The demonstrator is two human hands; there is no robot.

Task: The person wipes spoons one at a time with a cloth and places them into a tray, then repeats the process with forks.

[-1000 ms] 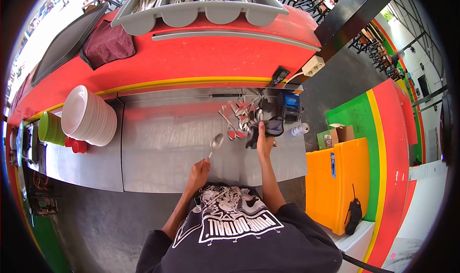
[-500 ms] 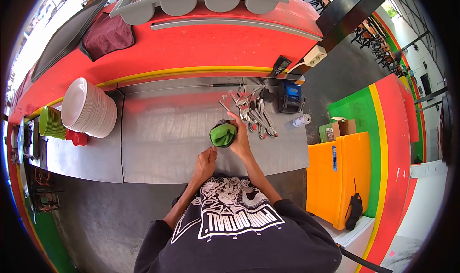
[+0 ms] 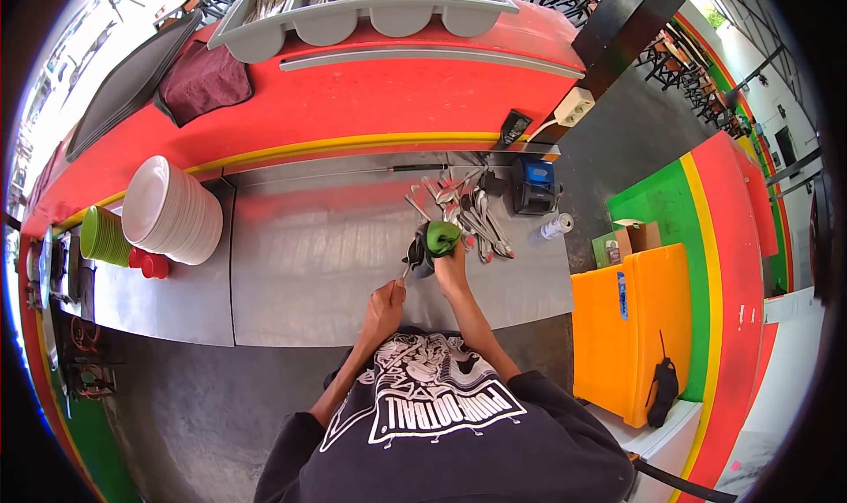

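Observation:
My right hand (image 3: 452, 272) is closed around a green and dark cloth (image 3: 443, 237), bunched up over the steel counter. My left hand (image 3: 385, 305), also closed, grips a thin metal piece of cutlery (image 3: 405, 273) by one end. Its other end runs up to the dark part of the cloth, so I cannot see whether it is a spoon or a fork. Just beyond my right hand lies a loose pile of cutlery (image 3: 477, 218), spoons among it, some handles with red ends.
White plates (image 3: 176, 212), green bowls (image 3: 106, 236) and red cups (image 3: 154, 266) stand on the left. A grey cutlery tray (image 3: 362, 13) sits on the red ledge. Right of the pile are a blue-black device (image 3: 534, 185) and a can (image 3: 556, 227). An orange box (image 3: 631, 335) stands beyond the counter.
The cloth in my right hand has shifted right and turned, so its dark part now faces left. A metal piece of cutlery shows more clearly between my left hand and the cloth.

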